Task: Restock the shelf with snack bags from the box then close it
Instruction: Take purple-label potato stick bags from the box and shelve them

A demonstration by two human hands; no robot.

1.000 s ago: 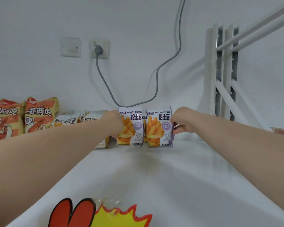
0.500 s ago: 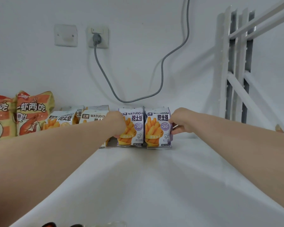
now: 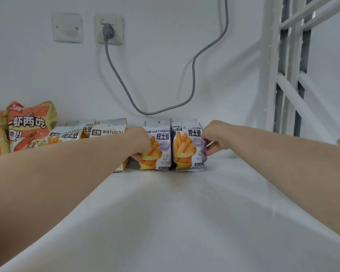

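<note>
Head view showed two snack bags upright, touching, far along the shelf: the left hand gripped the left bag, the right hand pinched the right bag.

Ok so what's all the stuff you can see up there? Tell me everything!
purple fries bags: two, purple and white, upright side by side at the shelf's back
pale fries bags: at least three, white and yellow, left of those, partly hidden
shrimp snack bags: two, orange-red, far left
shelf: one, white, under everything
socket: one, white, on the wall
plug: one, grey, in the socket
cable: one, grey, loops along the wall
blank wall plate: one, white, left of the socket
metal frame: one, white, right side
left hand: one, grips the left purple bag
right hand: one, pinches the right purple bag
</note>
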